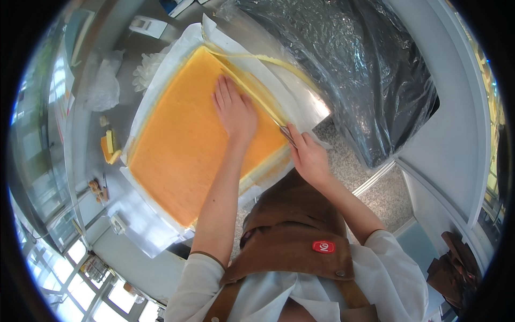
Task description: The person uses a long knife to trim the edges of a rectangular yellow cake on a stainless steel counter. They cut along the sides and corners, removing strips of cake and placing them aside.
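A large sheet of sponge cake (181,133) with a smooth orange-yellow top lies on white baking paper (237,44) before me. My left hand (235,108) rests flat on the cake near its right edge, fingers pointing away from me, holding nothing. In my right hand (310,155) is the handle of a knife (288,135), at the cake's near right corner. Its blade runs along the right edge and is mostly hidden against the cake. A thin trimmed strip of cake (281,63) curves off the far corner to the right.
Black plastic sheeting (342,68) covers the area at the right. Cake scraps (108,147), a clear plastic bag (105,82) and a crumpled whitish plastic item (149,70) lie left of the cake. Farther back sits a white dispenser-like object (148,26). A metal counter (124,52) runs beneath.
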`<state>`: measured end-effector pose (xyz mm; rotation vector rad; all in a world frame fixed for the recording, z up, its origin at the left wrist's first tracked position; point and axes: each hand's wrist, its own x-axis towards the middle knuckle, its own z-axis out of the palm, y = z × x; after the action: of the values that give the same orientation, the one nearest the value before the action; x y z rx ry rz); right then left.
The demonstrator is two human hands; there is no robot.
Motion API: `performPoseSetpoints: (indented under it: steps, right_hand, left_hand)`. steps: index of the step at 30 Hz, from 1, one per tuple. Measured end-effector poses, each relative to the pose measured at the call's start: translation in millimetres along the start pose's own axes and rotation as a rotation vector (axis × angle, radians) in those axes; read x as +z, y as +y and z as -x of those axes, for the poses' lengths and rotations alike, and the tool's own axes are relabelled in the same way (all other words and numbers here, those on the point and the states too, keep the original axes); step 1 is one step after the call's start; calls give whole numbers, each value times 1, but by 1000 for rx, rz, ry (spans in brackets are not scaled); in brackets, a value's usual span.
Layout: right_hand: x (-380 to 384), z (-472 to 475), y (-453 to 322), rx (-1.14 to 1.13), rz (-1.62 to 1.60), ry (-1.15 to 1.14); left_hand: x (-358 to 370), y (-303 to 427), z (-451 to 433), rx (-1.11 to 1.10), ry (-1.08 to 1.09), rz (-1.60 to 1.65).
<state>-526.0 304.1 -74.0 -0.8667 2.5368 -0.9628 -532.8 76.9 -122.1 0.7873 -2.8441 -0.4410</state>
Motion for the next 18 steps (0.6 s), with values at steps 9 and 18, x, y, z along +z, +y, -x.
performPoseSetpoints:
  steps: [9,18]
  right_hand:
    - [16,-32,-10,-15,-22,49]
    - [27,-66,-23,1,6,43]
  left_hand:
    - [5,-21,-23,25,14,-82]
    - [4,-20,-24,2,1,-146]
